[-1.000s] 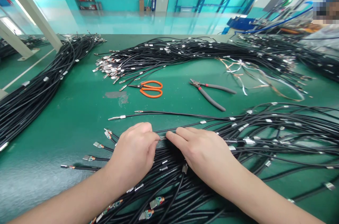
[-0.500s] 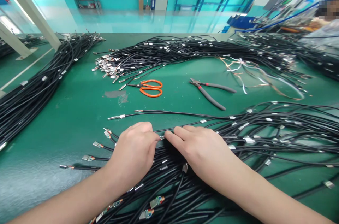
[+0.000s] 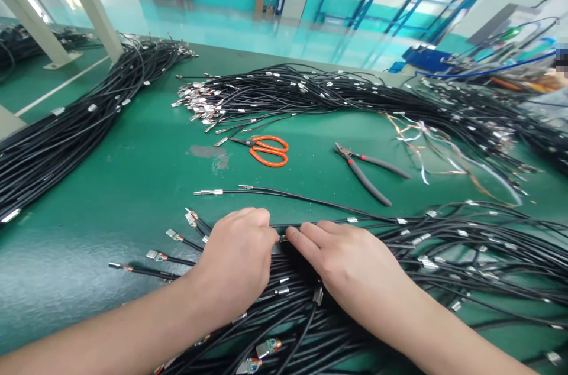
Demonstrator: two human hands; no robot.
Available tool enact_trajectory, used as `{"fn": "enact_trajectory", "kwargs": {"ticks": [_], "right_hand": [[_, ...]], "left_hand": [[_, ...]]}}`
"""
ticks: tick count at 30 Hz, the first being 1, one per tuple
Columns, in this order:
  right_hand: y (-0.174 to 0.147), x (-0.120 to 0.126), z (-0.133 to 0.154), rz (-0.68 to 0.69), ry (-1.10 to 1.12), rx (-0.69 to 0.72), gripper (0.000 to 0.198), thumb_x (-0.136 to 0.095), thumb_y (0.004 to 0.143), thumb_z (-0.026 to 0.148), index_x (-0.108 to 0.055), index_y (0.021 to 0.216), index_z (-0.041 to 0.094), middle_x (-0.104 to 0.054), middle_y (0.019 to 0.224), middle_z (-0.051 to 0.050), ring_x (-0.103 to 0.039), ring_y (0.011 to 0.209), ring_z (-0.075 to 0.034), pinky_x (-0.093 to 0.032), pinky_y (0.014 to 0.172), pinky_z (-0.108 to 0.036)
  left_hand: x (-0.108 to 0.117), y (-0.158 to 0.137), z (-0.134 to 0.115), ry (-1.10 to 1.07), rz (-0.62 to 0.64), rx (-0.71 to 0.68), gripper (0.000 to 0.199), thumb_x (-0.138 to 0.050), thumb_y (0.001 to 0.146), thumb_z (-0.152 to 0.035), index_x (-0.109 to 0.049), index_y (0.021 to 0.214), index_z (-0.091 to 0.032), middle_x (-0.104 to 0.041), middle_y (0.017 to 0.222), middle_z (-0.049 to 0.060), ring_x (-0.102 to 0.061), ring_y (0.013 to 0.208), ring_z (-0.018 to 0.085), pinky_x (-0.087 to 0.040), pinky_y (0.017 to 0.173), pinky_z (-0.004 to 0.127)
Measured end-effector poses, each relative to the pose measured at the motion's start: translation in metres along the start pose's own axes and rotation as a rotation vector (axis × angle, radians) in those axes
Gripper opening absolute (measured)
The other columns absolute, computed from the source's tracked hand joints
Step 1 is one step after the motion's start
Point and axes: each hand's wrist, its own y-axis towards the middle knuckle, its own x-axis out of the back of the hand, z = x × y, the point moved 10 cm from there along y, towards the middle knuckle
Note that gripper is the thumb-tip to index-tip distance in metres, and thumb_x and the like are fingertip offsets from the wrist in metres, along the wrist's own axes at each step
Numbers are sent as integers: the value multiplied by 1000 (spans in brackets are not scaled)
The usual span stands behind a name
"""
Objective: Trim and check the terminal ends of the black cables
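My left hand (image 3: pixel 239 259) is closed, thumb and forefinger pinching one end of a small silvery metal piece (image 3: pixel 283 238) on a black cable. From the other side my right hand (image 3: pixel 350 259) pinches the same cable, its fingertips close to the left ones. Most of what lies inside both grips is hidden. Under and around the hands spreads a loose bundle of black cables (image 3: pixel 293 322). Several of their ends carry bare metal connectors (image 3: pixel 268 348) with coloured wires showing, some sticking out left of my left hand.
Beyond my hands lie orange-handled scissors (image 3: pixel 268 151) and grey-handled cutting pliers (image 3: pixel 368 177), both spread. A long cable bundle (image 3: pixel 310 91) crosses behind them, with loose ribbon-like strips (image 3: pixel 426 144) at its right. Another bundle (image 3: pixel 80 126) lies left, near a metal post (image 3: pixel 91 5).
The whole view has tilted and shifted, so the table's contents appear farther right. Both hands keep their pinch around the small metal piece, with little visible change between them.
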Motion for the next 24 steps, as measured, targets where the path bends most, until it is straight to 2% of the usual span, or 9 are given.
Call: {"fn": "enact_trajectory", "kwargs": {"ticks": [6,13,16,20,22,24], "right_hand": [[0,0,-3,-18,10,-38,24,-48,70,1,-55,87,17,-58,69,0,-47,57,-14,-27,53,-27],[-3,2,-2,-31,-5,-56,13,-50,77,10,-57,85,18,-56,68,0,-44,56,-14,-27,53,-27],[-7,11,1,-106,-48,-26,13,-49,79,14,-57,88,17,-55,70,-1,-45,60,-15,-28,54,-28],[-15,28,-6,-270,-34,-40,22,-39,84,11,-58,93,16,-56,71,-3,-46,63,-15,-33,59,-27],[-20,38,-19,-364,95,-103,24,-36,85,10,-58,94,17,-57,73,-3,-49,66,-14,-36,62,-25],[-25,43,-37,-424,310,-232,19,-39,86,15,-56,96,17,-58,77,-3,-50,68,-12,-38,63,-23]], "left_hand": [[0,2,0,-4,2,-1,28,-39,80,-9,-65,72,-16,-51,64,3,-48,64,17,-37,57,30],[0,-1,5,-23,-30,16,26,-42,80,-10,-66,72,-17,-52,65,2,-50,65,16,-39,59,28],[4,-1,6,-76,-86,7,24,-45,79,-8,-66,73,-17,-54,66,2,-51,66,15,-40,59,27],[17,0,17,-299,-210,64,19,-51,76,-9,-67,73,-18,-58,67,0,-53,65,13,-42,60,25],[24,0,22,-391,-264,103,16,-54,74,-11,-67,71,-18,-60,67,0,-54,64,13,-42,60,24],[30,-1,23,-435,-303,125,14,-55,74,-12,-68,71,-18,-60,67,0,-54,64,13,-42,60,25]]}}
